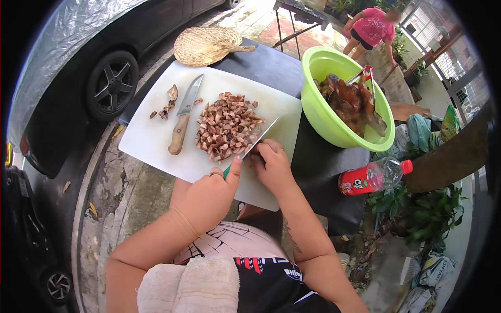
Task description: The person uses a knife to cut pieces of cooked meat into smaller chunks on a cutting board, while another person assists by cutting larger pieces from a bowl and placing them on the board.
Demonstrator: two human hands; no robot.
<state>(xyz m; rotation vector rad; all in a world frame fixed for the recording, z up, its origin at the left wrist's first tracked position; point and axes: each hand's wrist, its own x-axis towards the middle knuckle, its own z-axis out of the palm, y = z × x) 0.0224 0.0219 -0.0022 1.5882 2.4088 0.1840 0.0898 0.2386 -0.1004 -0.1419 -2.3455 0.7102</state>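
Note:
My left hand [209, 191] grips the green handle [227, 171] of a kitchen knife, whose narrow blade [263, 135] points up and right across the white cutting board [152, 129]. Close against the blade, my right hand [272, 166] rests on the board with fingers curled; whatever lies under its fingertips is hidden. A heap of diced meat [225, 127] lies mid-board, just left of the blade. Beside the heap sits a second knife [186, 113] with a wooden handle, untouched. Darker scraps [168, 103] lie farther left.
A green basin [336, 131] holds large browned meat pieces [348, 103] and red-handled tongs [368, 72]. A woven fan [205, 47] lies behind the board on the black-covered table [270, 64]. A plastic bottle [372, 178] lies at right. A person [372, 29] stands beyond; a car [113, 82] is at left.

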